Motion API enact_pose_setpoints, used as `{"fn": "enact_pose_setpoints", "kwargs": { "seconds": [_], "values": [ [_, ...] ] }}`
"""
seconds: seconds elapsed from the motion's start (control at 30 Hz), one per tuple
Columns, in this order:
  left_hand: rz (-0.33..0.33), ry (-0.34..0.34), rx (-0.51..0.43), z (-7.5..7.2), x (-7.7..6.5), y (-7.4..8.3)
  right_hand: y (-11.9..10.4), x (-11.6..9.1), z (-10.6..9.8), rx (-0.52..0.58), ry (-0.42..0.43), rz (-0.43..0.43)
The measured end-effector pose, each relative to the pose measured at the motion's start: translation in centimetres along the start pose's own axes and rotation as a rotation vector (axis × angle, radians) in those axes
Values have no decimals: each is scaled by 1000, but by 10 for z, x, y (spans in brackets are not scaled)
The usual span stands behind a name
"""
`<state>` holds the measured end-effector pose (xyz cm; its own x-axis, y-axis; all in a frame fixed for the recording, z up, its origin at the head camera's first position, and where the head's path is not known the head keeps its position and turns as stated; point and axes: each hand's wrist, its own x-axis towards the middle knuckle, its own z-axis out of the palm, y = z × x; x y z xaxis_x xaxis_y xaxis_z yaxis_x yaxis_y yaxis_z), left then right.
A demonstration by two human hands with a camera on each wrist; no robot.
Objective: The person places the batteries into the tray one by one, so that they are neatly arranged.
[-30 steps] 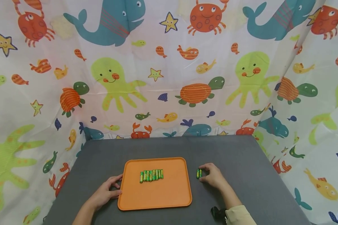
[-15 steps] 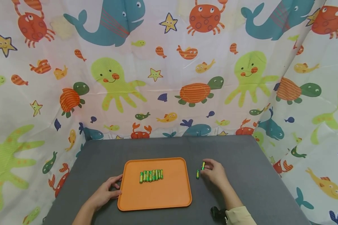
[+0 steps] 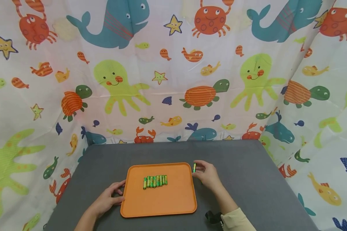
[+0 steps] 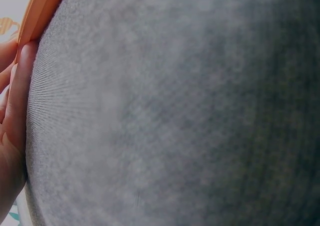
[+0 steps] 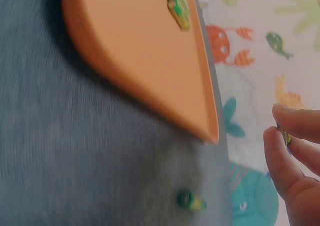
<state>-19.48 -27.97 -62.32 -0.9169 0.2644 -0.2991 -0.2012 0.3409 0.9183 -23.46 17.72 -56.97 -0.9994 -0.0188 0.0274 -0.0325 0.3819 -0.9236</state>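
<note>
My right hand pinches a green-and-gold battery upright between thumb and fingertips, close over the tray's upper right edge. In the right wrist view the fingers largely cover that battery. A second loose battery rests on the table outside the tray; in the head view the right hand mostly hides it. Several like batteries lie side by side in a row on the orange tray. My left hand rests against the tray's left rim, its thumb and fingertips touching the outer side.
The tray sits on a grey cloth-covered table. A white curtain printed with sea animals hangs behind the table and along both sides. A black device shows at my right wrist, beside a pale sleeve.
The right hand has lifted one of the two batteries from the table and carried it leftward to the tray's right edge. My left hand and the row on the tray stay as before.
</note>
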Motion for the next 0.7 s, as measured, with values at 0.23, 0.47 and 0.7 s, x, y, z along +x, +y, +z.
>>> {"fn": "enact_pose_setpoints", "kwargs": {
  "seconds": [0.23,0.47,0.7],
  "values": [
    [3,-9,-11,0,1,1,-13,0,21,4,-72,-58],
    [0,-6,-11,-1,2,-1,-20,5,39,-21,-127,-85],
    [8,-15,-4,-1,2,0,-16,12,62,-80,-197,-90]
  ]
}}
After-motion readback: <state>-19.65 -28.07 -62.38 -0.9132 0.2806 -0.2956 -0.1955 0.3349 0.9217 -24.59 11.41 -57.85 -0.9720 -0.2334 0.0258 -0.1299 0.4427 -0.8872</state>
